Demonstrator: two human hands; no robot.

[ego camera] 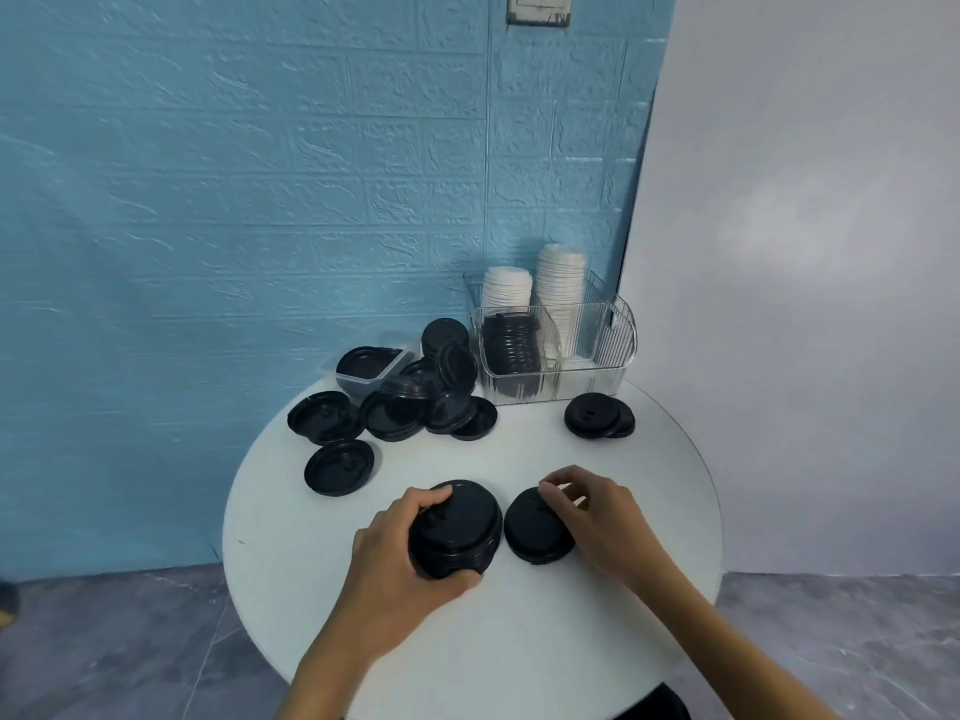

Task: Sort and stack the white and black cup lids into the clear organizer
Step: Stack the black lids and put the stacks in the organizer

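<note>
Now, head view: left hand (400, 558) gripping a short black lid stack (457, 530) on the tabletop (545, 626), right hand (597, 517) pinching a single black lid (535, 527) beside it. Best seated squarely onto the stack, rims aligned, before carrying to the clear organizer (556, 350) at the far edge.

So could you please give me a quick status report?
Left hand grips black stack; right hand pinches black lid. Organizer part filled. Loose lids remain; path clear.
</note>
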